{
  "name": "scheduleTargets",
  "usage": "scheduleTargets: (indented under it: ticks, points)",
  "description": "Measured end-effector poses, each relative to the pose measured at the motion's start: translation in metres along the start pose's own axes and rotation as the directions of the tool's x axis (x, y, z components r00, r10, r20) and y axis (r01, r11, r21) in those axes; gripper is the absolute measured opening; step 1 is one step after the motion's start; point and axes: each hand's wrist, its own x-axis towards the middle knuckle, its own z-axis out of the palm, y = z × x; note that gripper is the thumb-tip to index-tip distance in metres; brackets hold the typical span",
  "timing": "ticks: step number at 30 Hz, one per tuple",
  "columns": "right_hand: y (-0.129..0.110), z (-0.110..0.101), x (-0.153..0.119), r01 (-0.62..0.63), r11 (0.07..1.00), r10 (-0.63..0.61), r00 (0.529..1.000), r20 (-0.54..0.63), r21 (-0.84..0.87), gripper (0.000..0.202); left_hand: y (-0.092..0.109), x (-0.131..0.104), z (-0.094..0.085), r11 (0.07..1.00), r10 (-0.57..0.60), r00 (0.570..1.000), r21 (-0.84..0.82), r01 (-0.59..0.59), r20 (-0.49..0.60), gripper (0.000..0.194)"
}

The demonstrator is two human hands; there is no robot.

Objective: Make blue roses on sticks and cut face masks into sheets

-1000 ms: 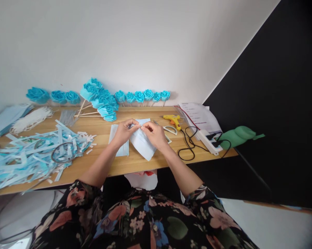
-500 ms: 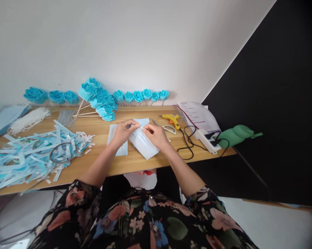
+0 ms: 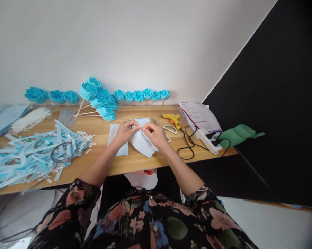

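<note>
Above the wooden table, my left hand (image 3: 127, 131) and my right hand (image 3: 154, 134) meet with their fingertips pinched on a pale blue disposable face mask (image 3: 143, 145). The mask hangs creased and bunched below the fingers, its lower edge near the table. Another flat face mask (image 3: 123, 148) lies partly under my left hand and wrist. To the right of my right hand are white-handled scissors (image 3: 170, 129), their blades partly hidden. A yellow glue gun (image 3: 172, 119) rests just behind the scissors.
Cut blue strips (image 3: 36, 155) heap at left, by white elastic loops (image 3: 31, 119) and a stack of masks (image 3: 7, 117). Several blue fabric roses (image 3: 98, 98) on sticks line the wall. A power strip (image 3: 209, 140), papers (image 3: 199, 116) and a green pouch-like object (image 3: 239, 135) are at right.
Between my hands the mask has bunched up more, and its lower part now curves instead of lying straight. Both hands stay nearly in place, with the fingertips closer together.
</note>
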Motion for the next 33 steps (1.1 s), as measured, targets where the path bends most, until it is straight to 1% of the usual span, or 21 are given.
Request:
scheduleTargets:
  ticks: [5, 10, 11, 13, 16, 18, 20, 22, 24, 27, 30, 33]
  points:
    - [0.003, 0.000, -0.002, 0.010, 1.000, -0.011, 1.000, 0.019, 0.023, 0.018, -0.003, -0.001, 0.001, 0.998, -0.027, 0.999, -0.049, 0.026, -0.018, 0.030]
    - [0.014, 0.002, -0.009, -0.005, 0.999, 0.004, 0.999, 0.033, 0.037, 0.024, -0.005, 0.001, 0.000, 0.993, -0.003, 0.984, -0.118, -0.018, -0.179, 0.025]
    - [0.016, 0.002, -0.010, -0.010, 0.999, 0.009, 1.000, 0.030, 0.036, 0.024, -0.006, 0.002, 0.000, 0.991, -0.010, 0.981, -0.131, -0.016, -0.194, 0.024]
    - [0.016, 0.002, -0.011, -0.017, 0.999, 0.017, 1.000, 0.020, 0.032, 0.024, -0.007, 0.002, 0.001, 0.988, -0.044, 0.983, -0.153, 0.016, -0.179, 0.025]
    - [0.012, 0.001, -0.011, -0.021, 0.999, 0.021, 1.000, 0.008, 0.030, 0.024, -0.010, 0.002, 0.005, 0.979, -0.099, 0.989, -0.189, 0.078, -0.106, 0.026]
    - [0.009, 0.001, -0.011, -0.018, 1.000, 0.018, 1.000, 0.011, 0.024, 0.024, -0.010, 0.002, 0.008, 0.974, -0.099, 0.992, -0.213, 0.079, -0.084, 0.028]
    - [0.008, 0.000, -0.012, -0.010, 1.000, 0.009, 1.000, 0.024, 0.012, 0.025, -0.007, 0.002, 0.007, 0.972, -0.081, 0.992, -0.229, 0.056, -0.100, 0.030]
    - [0.009, -0.001, -0.015, -0.007, 1.000, 0.007, 0.999, 0.032, -0.006, 0.025, -0.001, 0.004, 0.002, 0.972, -0.059, 0.988, -0.234, 0.023, -0.146, 0.032]
    - [0.012, -0.002, -0.018, -0.027, 0.999, 0.028, 0.999, 0.021, -0.031, 0.026, 0.008, 0.007, -0.010, 0.970, -0.026, 0.977, -0.240, -0.026, -0.212, 0.034]
    - [0.021, -0.003, -0.024, -0.056, 0.998, 0.057, 0.998, 0.011, -0.032, 0.028, 0.026, 0.008, -0.040, 0.972, 0.018, 0.955, -0.219, -0.086, -0.296, 0.038]
    - [0.035, -0.001, -0.032, -0.093, 0.995, 0.092, 0.995, 0.023, 0.027, 0.029, 0.042, 0.002, -0.080, 0.990, 0.020, 0.939, -0.124, -0.067, -0.345, 0.037]
    - [0.050, 0.003, -0.039, -0.134, 0.988, 0.134, 0.991, 0.007, 0.076, 0.030, 0.050, -0.004, -0.130, 1.000, 0.017, 0.914, 0.026, -0.008, -0.404, 0.028]
